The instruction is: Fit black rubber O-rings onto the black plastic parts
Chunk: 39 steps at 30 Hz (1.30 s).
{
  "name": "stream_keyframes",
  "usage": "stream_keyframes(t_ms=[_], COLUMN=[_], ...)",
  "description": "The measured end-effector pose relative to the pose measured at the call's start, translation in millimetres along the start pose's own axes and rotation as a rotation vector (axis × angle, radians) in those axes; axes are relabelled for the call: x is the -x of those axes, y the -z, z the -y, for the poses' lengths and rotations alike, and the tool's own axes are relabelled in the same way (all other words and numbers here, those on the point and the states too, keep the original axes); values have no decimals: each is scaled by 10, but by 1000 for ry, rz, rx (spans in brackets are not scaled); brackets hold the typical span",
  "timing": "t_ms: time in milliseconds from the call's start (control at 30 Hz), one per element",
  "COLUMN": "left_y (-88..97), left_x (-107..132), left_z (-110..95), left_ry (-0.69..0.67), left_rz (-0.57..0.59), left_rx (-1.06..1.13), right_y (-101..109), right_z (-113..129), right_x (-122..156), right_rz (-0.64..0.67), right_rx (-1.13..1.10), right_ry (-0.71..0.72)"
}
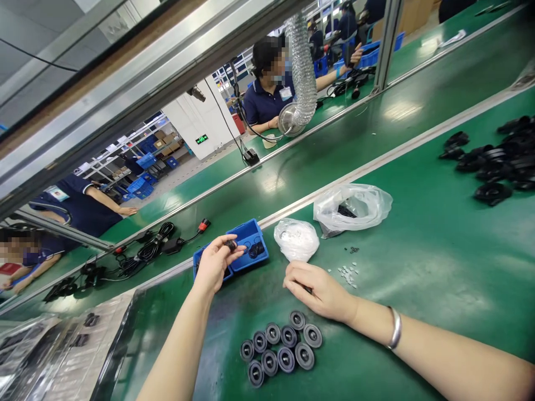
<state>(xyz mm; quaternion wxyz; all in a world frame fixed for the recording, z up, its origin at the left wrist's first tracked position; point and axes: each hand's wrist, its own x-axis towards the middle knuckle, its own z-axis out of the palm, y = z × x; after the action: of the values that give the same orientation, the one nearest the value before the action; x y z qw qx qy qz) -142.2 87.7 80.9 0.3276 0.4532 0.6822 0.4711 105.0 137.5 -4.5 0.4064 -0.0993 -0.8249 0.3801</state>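
Note:
My left hand (216,262) is raised over the green bench and pinches a small black round part (231,244) just in front of a blue tray (246,245) that has black rings inside. My right hand (320,289) rests on the bench with its fingers curled around a thin dark tool I cannot make out. Below both hands lies a cluster of several black round caps (281,348). Small white bits (348,274) are scattered to the right of my right hand.
A clear bag of white pieces (296,238) and a bigger clear bag holding black parts (353,207) lie behind my right hand. A heap of black parts (497,161) sits at far right. Black cables (146,250) lie on the conveyor belt (334,145); other workers sit beyond.

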Motion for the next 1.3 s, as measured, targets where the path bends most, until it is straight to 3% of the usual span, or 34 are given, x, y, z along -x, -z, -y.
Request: stream_keyframes(t_ms=[200,300,467,633,867,1033,1133,1200,1300], left_y=[-15,-100,-254,-290,-162,-91,0,72,156], left_x=[828,1188,1567,1751,1890,1985,2038,2090,2191], left_z=[85,163,255,358,518,579,654,747,907], left_ry=[166,189,105,42,-104,-18,56,81,15], left_rz=[-67,-98,-97,-138,-275,-314,-400,-419,-365], left_rx=[309,384,364,194,-191,34,207,207,27], right_y=[-19,-59,-235,-486,-591,-585,-633,-691,-793], right_z=[-2,116,518,737,723,680,642,622,613], right_x=[11,-52,-204,-284,-374,-461,-504,-512,-506], right_rz=[10,28,256,365,430,476,535,609,669], right_rx=[-14,-40,-155,-265,-302,-332,-218,-153,-69], right_ry=[1,-35,-121,-204,-293,-438,-419,-385,-345])
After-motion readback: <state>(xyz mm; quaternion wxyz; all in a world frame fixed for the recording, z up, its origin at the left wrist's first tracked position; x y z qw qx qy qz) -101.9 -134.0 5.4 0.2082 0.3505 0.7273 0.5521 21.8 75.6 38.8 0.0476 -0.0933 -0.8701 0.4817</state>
